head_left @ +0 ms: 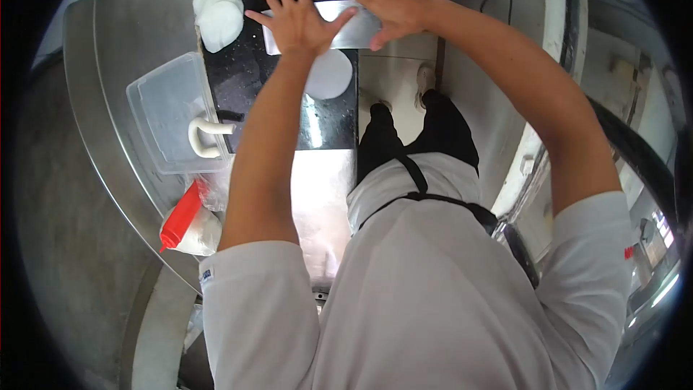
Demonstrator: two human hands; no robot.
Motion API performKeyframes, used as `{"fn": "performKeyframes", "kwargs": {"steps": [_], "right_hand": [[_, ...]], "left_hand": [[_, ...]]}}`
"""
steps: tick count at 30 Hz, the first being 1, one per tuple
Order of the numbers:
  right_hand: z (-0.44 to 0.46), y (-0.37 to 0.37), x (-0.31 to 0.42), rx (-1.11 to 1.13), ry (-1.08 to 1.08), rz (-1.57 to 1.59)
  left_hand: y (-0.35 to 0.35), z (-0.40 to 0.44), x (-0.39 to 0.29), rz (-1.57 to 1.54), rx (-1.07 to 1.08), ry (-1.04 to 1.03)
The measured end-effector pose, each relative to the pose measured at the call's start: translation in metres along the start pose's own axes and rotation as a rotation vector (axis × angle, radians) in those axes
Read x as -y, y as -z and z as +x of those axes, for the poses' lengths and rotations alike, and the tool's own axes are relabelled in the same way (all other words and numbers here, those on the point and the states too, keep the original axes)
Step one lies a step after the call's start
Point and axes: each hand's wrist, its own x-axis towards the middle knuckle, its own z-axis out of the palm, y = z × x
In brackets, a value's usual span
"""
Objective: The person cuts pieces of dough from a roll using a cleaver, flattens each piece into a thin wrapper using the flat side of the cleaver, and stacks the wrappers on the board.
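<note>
Metal blade [367,31], broad and silvery with a bright sheen, is lying flat across the black desk [245,76], its right end jutting past the edge. We are laying the left hand [294,23] palm-down over it, fingers spread wide apart. Our right hand [397,11] is clamping that right end, fingers curled. Nearer us, a smooth white disc [330,76] is sitting just beside the blade, partly behind our left wrist. Leftward, a stack of white rounds [219,11] is lining the desk.
</note>
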Motion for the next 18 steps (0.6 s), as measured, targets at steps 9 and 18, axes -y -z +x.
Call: {"fn": "performKeyframes", "kwargs": {"steps": [9, 18], "right_hand": [[-0.03, -0.031, -0.01, 0.06, -0.109, 0.047], [-0.03, -0.038, 0.016, 0.054, -0.148, 0.157]], "left_hand": [[-0.005, -0.012, -0.019, -0.012, 0.086, -0.108], [-0.003, -0.022, -0.002, 0.015, 0.103, -0.21]]}}
